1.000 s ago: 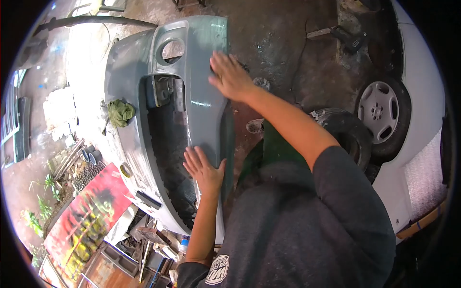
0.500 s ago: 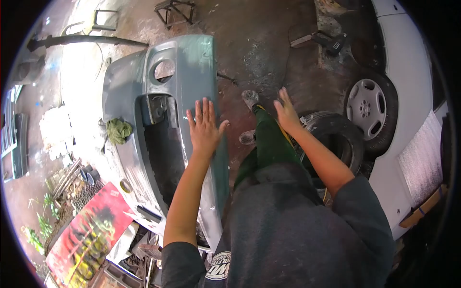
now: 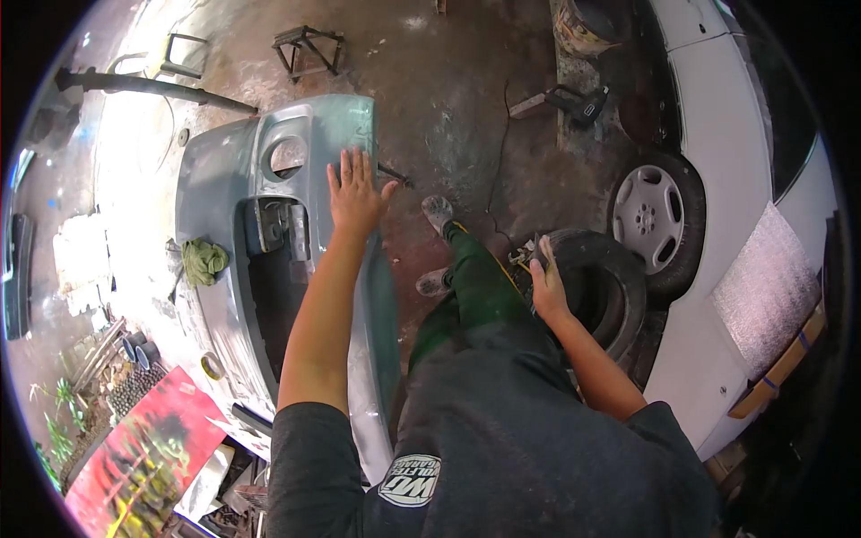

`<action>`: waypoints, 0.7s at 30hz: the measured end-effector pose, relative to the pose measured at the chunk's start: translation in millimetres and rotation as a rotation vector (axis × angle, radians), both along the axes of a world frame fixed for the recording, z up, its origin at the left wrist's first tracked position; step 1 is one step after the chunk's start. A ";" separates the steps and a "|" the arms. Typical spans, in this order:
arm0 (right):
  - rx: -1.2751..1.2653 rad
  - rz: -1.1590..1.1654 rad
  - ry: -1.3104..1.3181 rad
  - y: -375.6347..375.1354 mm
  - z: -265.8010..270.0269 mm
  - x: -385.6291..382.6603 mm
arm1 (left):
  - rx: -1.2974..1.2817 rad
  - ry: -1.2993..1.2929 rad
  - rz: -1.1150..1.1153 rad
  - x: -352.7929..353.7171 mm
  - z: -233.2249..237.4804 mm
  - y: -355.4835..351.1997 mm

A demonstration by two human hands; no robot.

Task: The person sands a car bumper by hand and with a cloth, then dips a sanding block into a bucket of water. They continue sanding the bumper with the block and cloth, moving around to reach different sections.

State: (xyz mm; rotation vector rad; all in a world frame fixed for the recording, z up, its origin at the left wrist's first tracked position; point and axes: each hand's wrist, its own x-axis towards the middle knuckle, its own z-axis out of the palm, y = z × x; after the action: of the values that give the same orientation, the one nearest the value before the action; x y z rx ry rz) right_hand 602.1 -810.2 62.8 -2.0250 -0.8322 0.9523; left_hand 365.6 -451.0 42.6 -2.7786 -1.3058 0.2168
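A car bumper, grey and greenish with whitish patches, lies lengthwise on my left, with a round hole and a long opening. My left hand lies flat on its upper surface, near the round hole, fingers pointing away and thumb out to the side. My right hand is beside the loose tyre, seen edge-on with the fingers extended and the thumb apart; I make out nothing held in it. A crumpled green cloth rests on the bumper's far left side.
A wheel leans by a white car on the right. Ahead are a low metal stand, a black-handled tool and a bucket. A red painted panel lies at lower left.
My left hand has slid farther along the bumper, towards its far end. My right hand has come down and back, closer to the tyre. The view has shifted slightly.
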 end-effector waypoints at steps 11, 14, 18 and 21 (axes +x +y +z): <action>0.118 0.089 -0.012 53.9 40.1 3.1 | -0.046 -0.061 0.040 -45.0 24.9 -76.6; 0.180 0.158 -0.077 70.5 49.8 1.3 | -0.064 -0.095 0.044 -58.2 29.2 -94.4; 0.236 0.233 -0.110 89.1 56.5 -4.1 | -0.087 -0.070 0.047 -75.3 38.2 -115.8; 0.259 0.280 -0.100 99.5 65.5 -13.4 | -0.107 -0.036 0.060 -85.5 40.5 -128.6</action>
State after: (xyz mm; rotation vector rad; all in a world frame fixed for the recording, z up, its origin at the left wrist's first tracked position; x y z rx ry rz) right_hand 588.6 -710.7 128.3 -1.7732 -1.2516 0.8470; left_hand 280.1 -579.6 83.2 -2.8455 -1.4288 0.2486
